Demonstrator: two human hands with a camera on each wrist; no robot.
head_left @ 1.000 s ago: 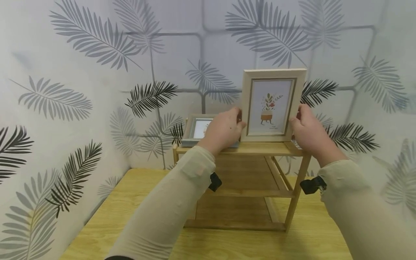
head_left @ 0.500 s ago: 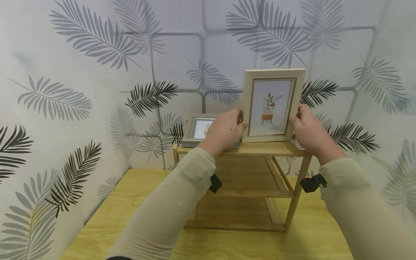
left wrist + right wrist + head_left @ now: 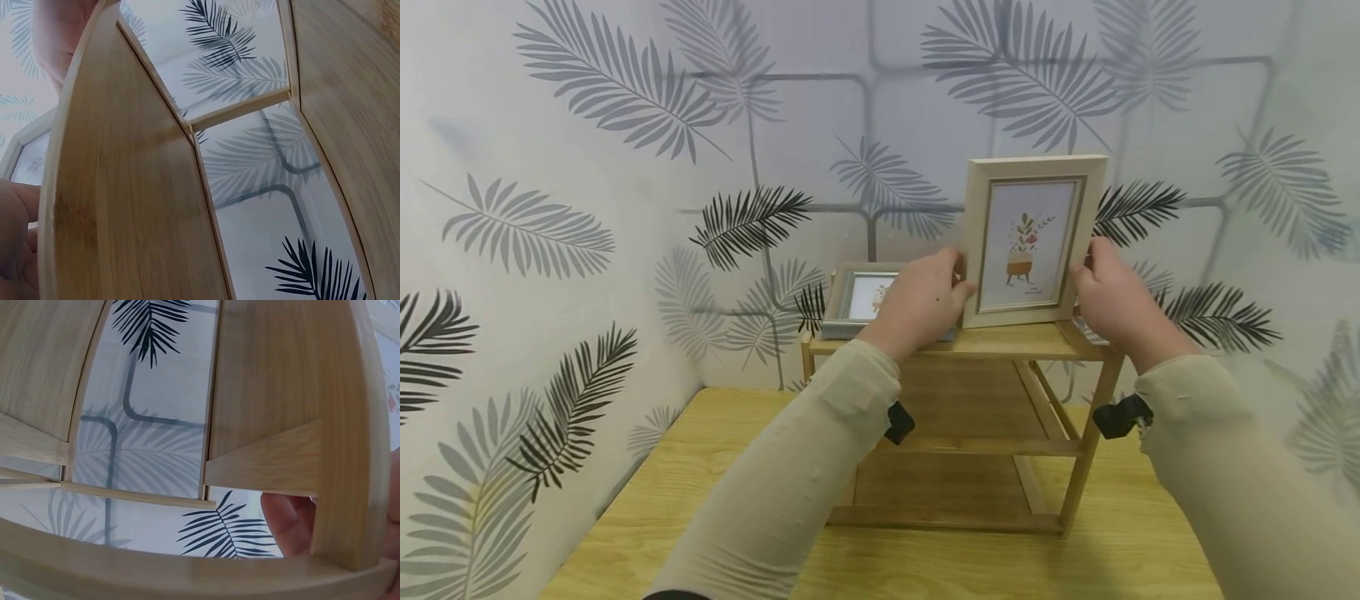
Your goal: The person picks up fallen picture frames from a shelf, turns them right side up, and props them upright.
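While both hands hold on, the picture frame has crept slightly toward the right end of the shelf's top board and now looks turned a little compared with a second ago. Left hand pinches the frame's left edge, right hand grips its right edge, and the frame stands upright with its bottom on the board. A smaller grey frame sits at the left end, partly behind the left hand. Judging by that small shift, this is fine positioning; neither hand has let go.
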